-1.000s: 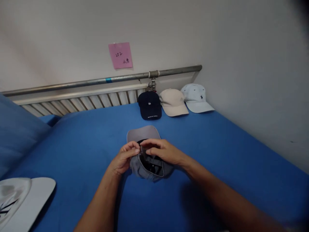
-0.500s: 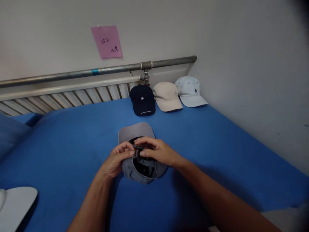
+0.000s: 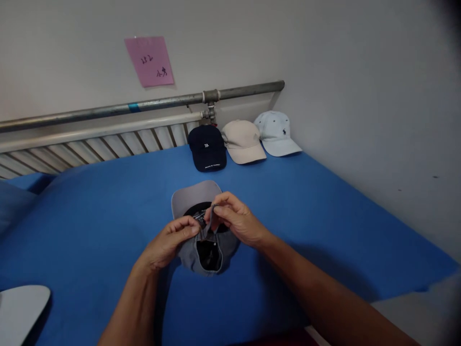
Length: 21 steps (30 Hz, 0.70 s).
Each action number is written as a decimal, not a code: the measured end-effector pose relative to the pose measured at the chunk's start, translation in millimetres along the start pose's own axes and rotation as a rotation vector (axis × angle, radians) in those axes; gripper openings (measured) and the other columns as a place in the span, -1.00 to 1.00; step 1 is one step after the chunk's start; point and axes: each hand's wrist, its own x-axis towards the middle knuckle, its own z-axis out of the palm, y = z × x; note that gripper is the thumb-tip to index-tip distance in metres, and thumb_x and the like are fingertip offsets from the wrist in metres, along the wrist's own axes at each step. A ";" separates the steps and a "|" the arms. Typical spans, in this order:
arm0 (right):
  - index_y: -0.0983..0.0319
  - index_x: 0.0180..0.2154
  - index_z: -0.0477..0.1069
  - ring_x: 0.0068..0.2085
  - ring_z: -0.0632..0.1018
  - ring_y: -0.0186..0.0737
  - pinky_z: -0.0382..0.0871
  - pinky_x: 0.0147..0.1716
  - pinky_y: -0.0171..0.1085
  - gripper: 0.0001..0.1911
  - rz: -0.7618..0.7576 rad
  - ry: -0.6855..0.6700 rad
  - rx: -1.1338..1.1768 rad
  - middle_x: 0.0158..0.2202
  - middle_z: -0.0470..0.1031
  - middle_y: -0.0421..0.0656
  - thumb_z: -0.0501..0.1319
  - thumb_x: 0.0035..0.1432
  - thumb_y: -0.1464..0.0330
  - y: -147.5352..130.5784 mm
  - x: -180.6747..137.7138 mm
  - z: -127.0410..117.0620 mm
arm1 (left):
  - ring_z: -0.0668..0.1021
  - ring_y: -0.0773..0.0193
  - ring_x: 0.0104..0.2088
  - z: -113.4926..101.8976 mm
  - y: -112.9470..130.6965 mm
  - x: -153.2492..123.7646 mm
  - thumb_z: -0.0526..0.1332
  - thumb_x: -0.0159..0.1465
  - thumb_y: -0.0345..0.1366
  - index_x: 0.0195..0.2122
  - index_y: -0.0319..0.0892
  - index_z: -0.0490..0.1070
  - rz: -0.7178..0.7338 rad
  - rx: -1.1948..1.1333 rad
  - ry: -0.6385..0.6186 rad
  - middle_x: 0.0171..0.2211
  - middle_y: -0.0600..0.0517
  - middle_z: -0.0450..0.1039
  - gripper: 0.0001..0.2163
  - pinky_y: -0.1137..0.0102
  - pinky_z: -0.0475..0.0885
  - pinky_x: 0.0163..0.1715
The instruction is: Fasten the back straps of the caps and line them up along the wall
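Note:
A grey baseball cap (image 3: 190, 256) is held just over the blue surface, its brim pointing away from me and its back opening towards me. My left hand (image 3: 173, 240) pinches the cap's rear edge beside the opening. Between the thumb and fingers of my right hand (image 3: 237, 218) is the end of the cap's grey adjuster strap (image 3: 212, 218), pulled up in a loop. The dark inside with a white-lettered label shows between my hands. My fingers partly hide the strap's buckle area.
Against the back wall stand a navy cap (image 3: 207, 149), a beige cap (image 3: 244, 142) and a pale blue cap (image 3: 277, 133). Behind them run a radiator (image 3: 126, 144) and a metal pipe (image 3: 165, 102). A white board-like object (image 3: 23, 312) lies at the lower left.
My right hand has lifted the strap end up into a loop, and the cap's back opening has narrowed. My left hand keeps its pinch. The view has shifted slightly.

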 end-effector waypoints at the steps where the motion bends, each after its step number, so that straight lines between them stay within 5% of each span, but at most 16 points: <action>1: 0.15 -0.31 0.31 -0.45 0.48 -0.39 0.34 -0.39 -0.34 -0.87 0.001 0.004 -0.009 -0.42 0.51 -0.27 0.23 0.15 0.27 0.5 -0.3 0.1 | 0.37 0.43 -0.49 -0.4 1.9 -1.7 0.41 0.02 -0.21 -0.46 -0.22 0.50 0.010 0.002 -0.008 -0.52 0.10 0.38 -0.81 0.51 0.23 -0.44; 7: 0.19 -0.26 0.35 -0.63 0.31 -0.51 0.11 -0.65 -0.47 -0.87 0.095 -0.053 -0.021 -0.50 0.45 -0.31 0.21 0.13 0.29 1.6 -5.1 1.6 | 0.47 0.38 -0.45 -2.3 6.2 -5.6 0.45 -0.07 -0.33 -0.46 -0.21 0.50 0.033 -0.049 -0.082 -0.46 0.07 0.50 -0.82 0.48 0.32 -0.39; 12: 0.20 -0.23 0.38 -0.60 0.41 -0.48 0.27 -0.59 -0.45 -0.79 0.210 -0.061 -0.084 -0.55 0.41 -0.34 0.28 0.05 0.35 3.3 -7.5 2.6 | 0.50 0.40 -0.46 -2.0 3.6 -3.7 0.43 -0.05 -0.38 -0.46 -0.20 0.49 0.022 -0.063 -0.070 -0.49 0.09 0.52 -0.84 0.51 0.35 -0.40; 21: 0.24 -0.43 0.39 -0.68 0.29 -0.51 0.15 -0.70 -0.49 -0.93 0.286 -0.018 -0.157 -0.69 0.27 -0.40 0.27 -0.03 0.42 -1.1 -5.9 4.8 | 0.46 0.46 -0.49 0.2 3.7 -3.6 0.41 -0.10 -0.43 -0.43 -0.19 0.49 -0.013 -0.029 0.029 -0.49 0.13 0.48 -0.81 0.56 0.34 -0.45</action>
